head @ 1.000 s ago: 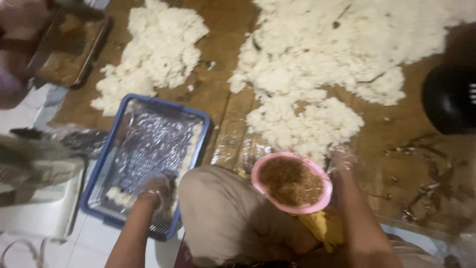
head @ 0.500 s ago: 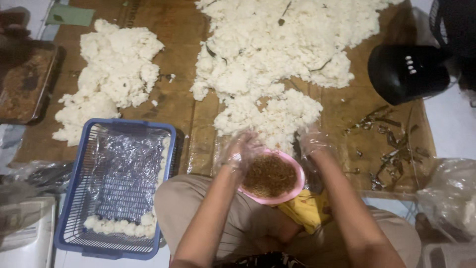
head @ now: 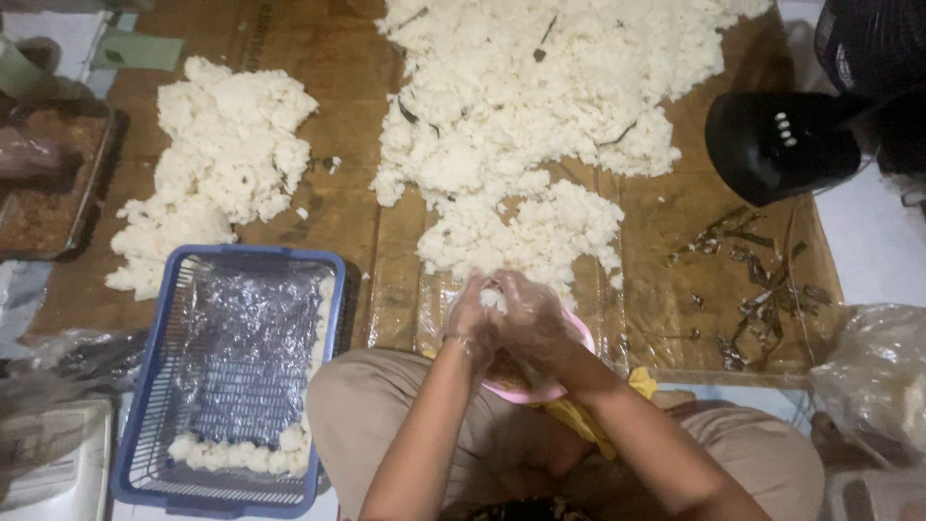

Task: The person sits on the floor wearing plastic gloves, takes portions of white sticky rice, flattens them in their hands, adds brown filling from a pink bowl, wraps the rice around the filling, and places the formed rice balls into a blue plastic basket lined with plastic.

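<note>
Both gloved hands meet above the pink bowl (head: pixel 540 386) resting on the person's lap: the left hand (head: pixel 473 318) and the right hand (head: pixel 531 323) each keep a clenched grip on one small white lump of rice (head: pixel 494 299) pressed between them. Just ahead lies the large rice heap (head: pixel 540 116) spread on brown cardboard (head: pixel 338 58). To the left stands a blue basket (head: pixel 231 376) lined with plastic, holding a row of white rice balls (head: pixel 241 449) at its near end.

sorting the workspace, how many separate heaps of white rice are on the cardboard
2: a smaller rice heap at the left above the blue basket, a large rice heap in the middle. None look hidden.
</note>
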`<control>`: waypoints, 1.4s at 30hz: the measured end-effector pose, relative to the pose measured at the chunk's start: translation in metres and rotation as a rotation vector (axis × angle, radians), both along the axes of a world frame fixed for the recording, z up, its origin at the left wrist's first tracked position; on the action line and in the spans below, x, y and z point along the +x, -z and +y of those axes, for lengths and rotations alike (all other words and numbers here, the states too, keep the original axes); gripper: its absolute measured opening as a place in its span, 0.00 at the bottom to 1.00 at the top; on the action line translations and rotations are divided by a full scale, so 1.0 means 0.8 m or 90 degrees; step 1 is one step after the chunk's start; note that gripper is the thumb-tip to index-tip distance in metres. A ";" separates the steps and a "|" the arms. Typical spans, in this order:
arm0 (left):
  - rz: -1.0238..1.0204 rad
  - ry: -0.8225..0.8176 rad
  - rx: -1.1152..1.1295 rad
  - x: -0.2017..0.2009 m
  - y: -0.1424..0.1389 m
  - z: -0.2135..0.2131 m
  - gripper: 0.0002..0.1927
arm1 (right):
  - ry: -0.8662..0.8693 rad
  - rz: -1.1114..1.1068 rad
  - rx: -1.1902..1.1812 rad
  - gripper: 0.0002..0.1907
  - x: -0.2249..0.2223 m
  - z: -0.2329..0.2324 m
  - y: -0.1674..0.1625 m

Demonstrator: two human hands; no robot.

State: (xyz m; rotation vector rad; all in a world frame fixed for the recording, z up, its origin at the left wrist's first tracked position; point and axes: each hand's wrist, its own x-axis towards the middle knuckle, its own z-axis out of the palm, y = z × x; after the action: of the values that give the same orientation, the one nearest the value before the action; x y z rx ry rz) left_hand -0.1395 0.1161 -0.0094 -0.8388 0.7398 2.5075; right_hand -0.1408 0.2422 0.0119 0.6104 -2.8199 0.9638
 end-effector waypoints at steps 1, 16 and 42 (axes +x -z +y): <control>0.016 -0.031 0.003 0.001 0.002 -0.008 0.33 | 0.019 0.002 -0.035 0.17 0.003 0.002 0.005; 0.056 0.044 -0.451 0.017 0.092 -0.027 0.20 | -0.104 -0.119 0.342 0.15 0.023 0.024 0.106; -0.071 -0.047 -0.259 0.016 0.097 0.026 0.21 | 0.102 -0.503 -0.343 0.17 0.050 0.074 0.091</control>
State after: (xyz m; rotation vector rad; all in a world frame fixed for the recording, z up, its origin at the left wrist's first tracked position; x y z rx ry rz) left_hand -0.1263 0.1366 -0.0871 -1.1480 1.2224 2.3827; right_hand -0.1012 0.3014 -0.0609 -0.1005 -2.8619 2.1942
